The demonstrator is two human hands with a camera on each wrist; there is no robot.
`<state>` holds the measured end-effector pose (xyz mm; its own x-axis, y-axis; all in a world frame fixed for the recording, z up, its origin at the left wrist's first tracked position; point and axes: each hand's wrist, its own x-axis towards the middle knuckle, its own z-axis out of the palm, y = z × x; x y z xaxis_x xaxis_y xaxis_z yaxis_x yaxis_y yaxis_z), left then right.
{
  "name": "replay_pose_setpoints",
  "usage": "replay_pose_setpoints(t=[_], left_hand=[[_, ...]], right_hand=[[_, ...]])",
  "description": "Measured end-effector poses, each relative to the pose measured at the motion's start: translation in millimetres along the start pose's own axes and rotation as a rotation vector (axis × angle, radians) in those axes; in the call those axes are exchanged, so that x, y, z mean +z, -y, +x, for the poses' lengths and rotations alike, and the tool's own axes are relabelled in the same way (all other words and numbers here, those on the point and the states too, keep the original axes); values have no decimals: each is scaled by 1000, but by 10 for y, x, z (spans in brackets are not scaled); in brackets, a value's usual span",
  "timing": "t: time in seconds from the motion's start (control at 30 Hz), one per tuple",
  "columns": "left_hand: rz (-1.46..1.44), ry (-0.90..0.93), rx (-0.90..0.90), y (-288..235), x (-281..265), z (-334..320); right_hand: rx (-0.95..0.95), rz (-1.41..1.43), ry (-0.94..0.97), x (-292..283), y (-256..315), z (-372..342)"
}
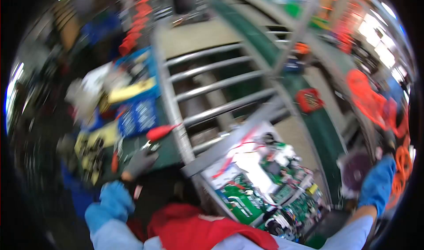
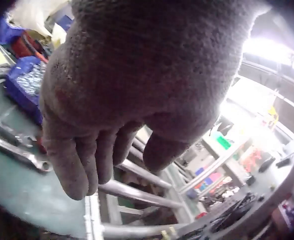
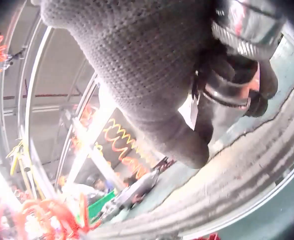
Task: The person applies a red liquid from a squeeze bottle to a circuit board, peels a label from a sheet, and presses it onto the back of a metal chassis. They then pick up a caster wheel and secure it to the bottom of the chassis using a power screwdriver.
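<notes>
"Left hand (image 1: 141,162) first: the head view has it low over the green bench (image 1: 170,155), near a blurred red handle (image 1: 161,132)."

"What worries you?"

"That handle lies close to the metal rail (image 1: 174,117), so a careless sweep could knock it among the rollers (image 1: 223,75). Circuit boards (image 1: 240,206) crowd the tray (image 1: 225,139) as well; anything dropped there might crack one."

"And from the left wrist?"

"Fingers together, thumb apart, nothing held. A spanner (image 2: 14,149) lies near them, and a stray knuckle could nudge it."

"Right wrist?"

"My right hand (image 3: 127,65) curls round a metal-barrelled tool (image 3: 249,30) (its working end I can't make out). Smooth metal could slide if my grip slackens. Orange coiled hoses (image 3: 47,215) show beyond; whether one feeds this tool I can't tell, but if so, it could snag and jerk my wrist."
</notes>
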<state>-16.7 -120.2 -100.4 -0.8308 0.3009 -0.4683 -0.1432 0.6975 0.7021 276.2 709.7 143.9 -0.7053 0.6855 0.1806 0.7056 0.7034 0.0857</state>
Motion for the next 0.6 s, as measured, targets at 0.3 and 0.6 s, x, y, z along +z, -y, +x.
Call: replay_pose_setpoints(t=[0.3, 0.6], left_hand=[[570, -422, 230, 389, -12, 458], [1058, -189, 29, -73, 202, 1220]], right_hand=[[-243, -98, -154, 589, 382, 294], [-718, 181, 38, -694, 2789, -1569]])
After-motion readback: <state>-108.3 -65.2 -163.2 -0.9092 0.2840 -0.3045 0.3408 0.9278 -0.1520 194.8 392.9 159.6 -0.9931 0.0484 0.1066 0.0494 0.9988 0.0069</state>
